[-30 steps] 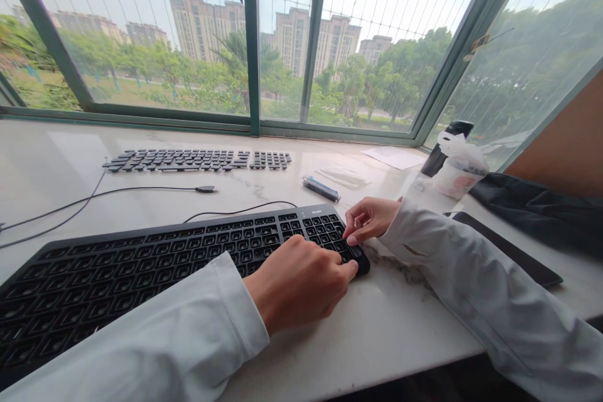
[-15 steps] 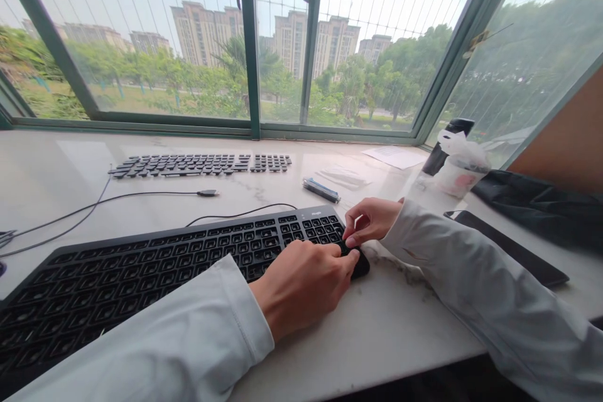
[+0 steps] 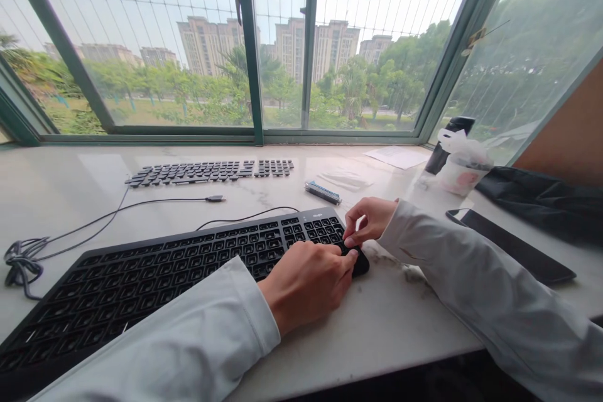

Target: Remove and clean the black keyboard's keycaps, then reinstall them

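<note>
A black keyboard [image 3: 188, 264] without most of its keycaps lies slanted across the white marbled surface. My left hand [image 3: 308, 282] rests over its number pad end, fingers curled under and mostly hidden, thumb tip pressed near the right edge. Just beyond it, my right hand [image 3: 370, 220] pinches thumb and forefinger together at the right edge of the keyboard, almost touching the left thumb. Whatever lies between the fingertips of either hand is too small or hidden to make out. Loose black keycaps [image 3: 198, 172] sit in keyboard order farther back, below the window.
A cable with a USB plug [image 3: 215, 199] runs to a coiled bundle [image 3: 23, 264] at left. Behind the keyboard lies a small blue-and-black item [image 3: 323, 192]. At right are a cup in a plastic bag [image 3: 461, 173], a black bottle [image 3: 443, 151], and a flat dark slab [image 3: 518, 245].
My left thumb has moved up, closer to my right fingertips. The right hand keeps its pinch at the keyboard's edge. The camera view has shifted slightly, showing the coiled cable.
</note>
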The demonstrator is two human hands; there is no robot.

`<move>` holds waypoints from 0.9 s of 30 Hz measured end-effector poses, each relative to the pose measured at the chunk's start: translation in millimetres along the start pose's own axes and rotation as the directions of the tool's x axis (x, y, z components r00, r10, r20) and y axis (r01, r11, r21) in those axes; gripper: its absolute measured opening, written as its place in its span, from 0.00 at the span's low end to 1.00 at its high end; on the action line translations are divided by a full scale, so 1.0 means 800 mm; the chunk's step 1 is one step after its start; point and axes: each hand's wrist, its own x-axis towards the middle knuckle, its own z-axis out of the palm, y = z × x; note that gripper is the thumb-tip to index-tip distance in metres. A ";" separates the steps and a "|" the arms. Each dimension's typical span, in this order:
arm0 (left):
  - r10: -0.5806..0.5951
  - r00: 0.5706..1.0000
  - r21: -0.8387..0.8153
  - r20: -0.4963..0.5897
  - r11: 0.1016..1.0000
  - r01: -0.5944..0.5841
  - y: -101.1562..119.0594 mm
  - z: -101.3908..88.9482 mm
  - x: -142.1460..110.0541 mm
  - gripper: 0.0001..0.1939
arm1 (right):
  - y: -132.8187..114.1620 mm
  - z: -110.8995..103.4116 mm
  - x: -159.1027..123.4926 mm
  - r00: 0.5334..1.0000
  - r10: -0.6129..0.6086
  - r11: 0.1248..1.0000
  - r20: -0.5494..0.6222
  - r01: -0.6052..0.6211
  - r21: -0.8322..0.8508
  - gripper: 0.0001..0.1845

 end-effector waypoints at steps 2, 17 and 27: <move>-0.002 1.000 0.000 0.000 1.000 0.002 0.001 0.000 0.001 0.16 | 0.002 0.000 0.001 1.000 0.003 1.000 -0.003 -0.003 0.001 0.24; -0.007 1.000 -0.033 -0.025 0.999 0.006 0.003 0.002 0.003 0.16 | 0.010 -0.002 0.012 0.999 -0.002 0.998 0.055 -0.002 0.060 0.25; -0.007 1.000 -0.030 -0.020 1.000 0.007 0.005 -0.002 0.010 0.14 | 0.005 -0.005 0.014 0.994 0.059 0.994 0.096 -0.068 0.086 0.25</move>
